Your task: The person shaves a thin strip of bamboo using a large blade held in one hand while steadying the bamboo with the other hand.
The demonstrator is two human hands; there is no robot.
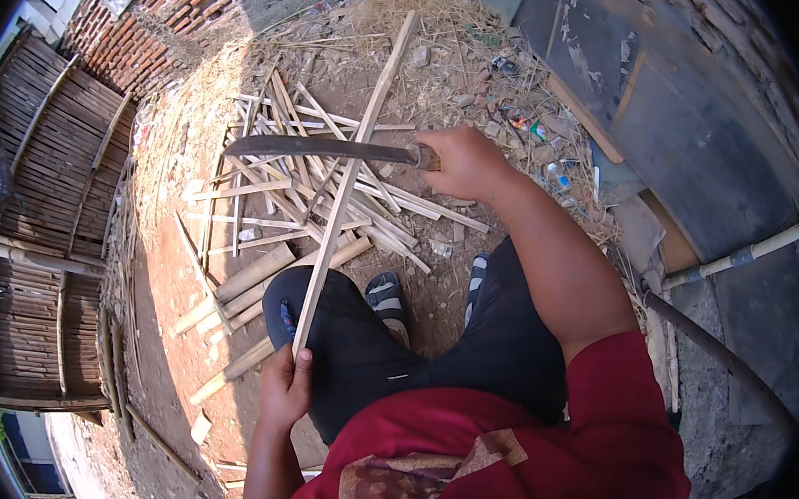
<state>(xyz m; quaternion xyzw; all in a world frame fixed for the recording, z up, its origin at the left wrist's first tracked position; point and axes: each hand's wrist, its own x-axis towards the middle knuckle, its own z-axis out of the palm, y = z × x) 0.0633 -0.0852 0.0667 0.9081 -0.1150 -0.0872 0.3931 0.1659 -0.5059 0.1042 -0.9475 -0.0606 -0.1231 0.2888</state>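
My left hand (287,385) grips the near end of a long split bamboo strip (334,222), which slants up and away to the right past my knee. In my right hand (464,163) is the wooden handle of a machete (316,145). Its dark, curved blade points left and crosses the strip about two thirds of the way up. Whether the blade touches the strip or hovers over it, I cannot tell. Beneath them, a loose pile of split bamboo strips (397,220) lies on the dirt beyond my feet.
Several thicker bamboo pieces (250,276) lie left of my knee. Woven bamboo panels (46,174) stand at the left, a brick wall (157,34) at the far left. Dark boards (692,151) lean at the right, near scattered litter (540,130) and dry straw (408,5).
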